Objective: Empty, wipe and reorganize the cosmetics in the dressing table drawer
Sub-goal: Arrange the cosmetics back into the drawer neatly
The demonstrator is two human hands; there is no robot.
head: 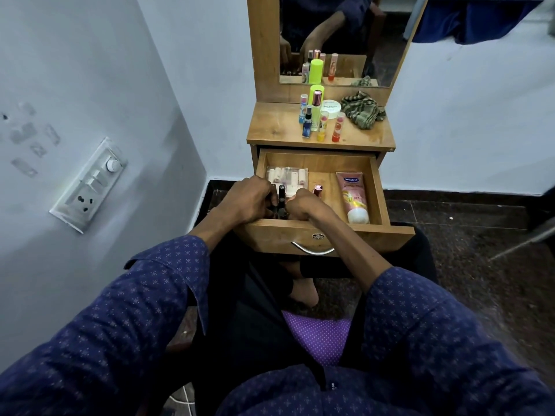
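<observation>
Fingers of the left hand (250,201) and right hand (303,205) curl around dark tubes (281,199) at the drawer (377,187) front, frame centre. Advise lifting them upright onto the desk (270,124).

Drawer (377,187) — wood-grain, smooth, slight sheen; handle (312,250) polished metal. Pink tube (354,195) glossy plastic. Striped cloth (363,112) — crumpled woven fabric, matt. Sleeve (144,301) printed cloth.

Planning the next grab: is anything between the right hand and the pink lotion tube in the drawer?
Nothing visible: bare drawer floor separates the right hand from the pink lotion tube.
</observation>
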